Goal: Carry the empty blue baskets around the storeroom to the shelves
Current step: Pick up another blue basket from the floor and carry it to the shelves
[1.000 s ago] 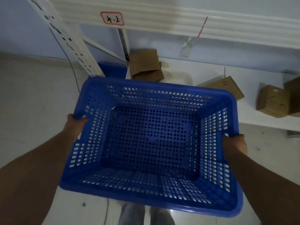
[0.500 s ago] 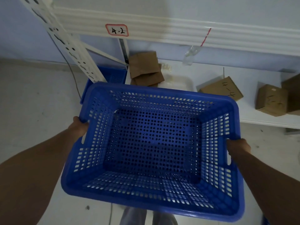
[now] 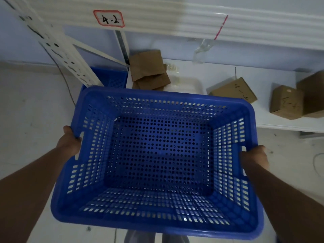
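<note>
From the head view, you have the blue basket [image 3: 157, 155] up off the floor in front of you, carried level between both hands, its far rim close to the low shelf [image 3: 273, 120] under the beam tagged 4-2 [image 3: 109, 18]. Your left hand [image 3: 71, 142] is clenched on the left short wall at the handle slot, and your right hand [image 3: 255, 157] is wrapped the same way on the right wall, fingers tucked under the rim. Those two slots look like the right places to hold: the rolled rim there is thick and gives your fingers a lip. The basket is empty, moulded plastic, so it should feel light and fairly stiff, though the walls are thin lattice with rectangular slits and may flex a little if you squeeze inward. The floor panel is pierced with round holes, the corners are rounded, the surface smooth and slightly glossy, so it could slip in a loose grip. On the shelf lie brown cardboard boxes [image 3: 233, 92], matte and square-edged, some flat cardboard pieces [image 3: 149, 67] at the far left, and a shallow white tray [image 3: 185, 85]. A second blue basket [image 3: 108, 78] sits low at the far left beside the perforated white upright [image 3: 57, 48]. A clear plastic bag [image 3: 201, 50] hangs from the beam.
</note>
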`<state>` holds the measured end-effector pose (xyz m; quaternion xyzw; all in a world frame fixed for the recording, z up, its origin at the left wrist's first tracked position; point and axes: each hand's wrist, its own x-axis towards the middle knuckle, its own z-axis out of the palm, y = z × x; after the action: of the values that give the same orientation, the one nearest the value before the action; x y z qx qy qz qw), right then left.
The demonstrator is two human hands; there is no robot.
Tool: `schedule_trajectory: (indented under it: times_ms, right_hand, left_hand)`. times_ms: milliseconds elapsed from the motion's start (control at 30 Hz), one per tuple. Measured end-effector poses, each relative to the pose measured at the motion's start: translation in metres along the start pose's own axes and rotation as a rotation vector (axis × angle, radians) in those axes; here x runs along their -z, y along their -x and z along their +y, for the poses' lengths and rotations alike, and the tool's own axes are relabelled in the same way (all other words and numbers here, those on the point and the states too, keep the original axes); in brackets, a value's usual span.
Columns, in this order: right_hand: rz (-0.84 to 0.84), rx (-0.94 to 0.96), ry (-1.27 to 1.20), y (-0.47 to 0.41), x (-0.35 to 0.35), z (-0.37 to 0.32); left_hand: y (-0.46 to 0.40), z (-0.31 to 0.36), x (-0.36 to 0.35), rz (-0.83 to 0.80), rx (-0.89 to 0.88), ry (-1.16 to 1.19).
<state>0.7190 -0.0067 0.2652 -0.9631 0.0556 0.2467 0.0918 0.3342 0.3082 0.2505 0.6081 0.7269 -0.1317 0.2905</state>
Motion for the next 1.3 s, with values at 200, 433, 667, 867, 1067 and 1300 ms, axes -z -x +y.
schedule_trajectory:
  times_ms: [200,433,667,867,1067,1300]
  right_hand:
    - [-0.081,0.013,-0.038,0.009,0.011,0.004]
    - [-0.071,-0.019,-0.040,0.012,0.005,0.015]
    - [0.002,-0.042,-0.007,0.001,-0.006,0.013]
    - [-0.012,0.065,0.032,-0.014,0.004,0.003]
    - [0.039,0.085,0.032,-0.008,-0.002,0.009]
    - [0.053,0.094,0.075,-0.021,-0.005,0.008]
  left_hand:
    - [0.009,0.000,0.002,-0.021,0.026,0.022]
    - [0.011,0.003,0.005,-0.036,-0.017,0.056]
    - [0.002,0.004,0.003,-0.054,-0.028,0.033]
    - [0.003,0.001,0.004,-0.102,-0.056,0.100]
    - [-0.001,-0.002,0.001,-0.100,-0.044,0.140]
    - [-0.007,0.003,-0.006,-0.069,0.007,0.049]
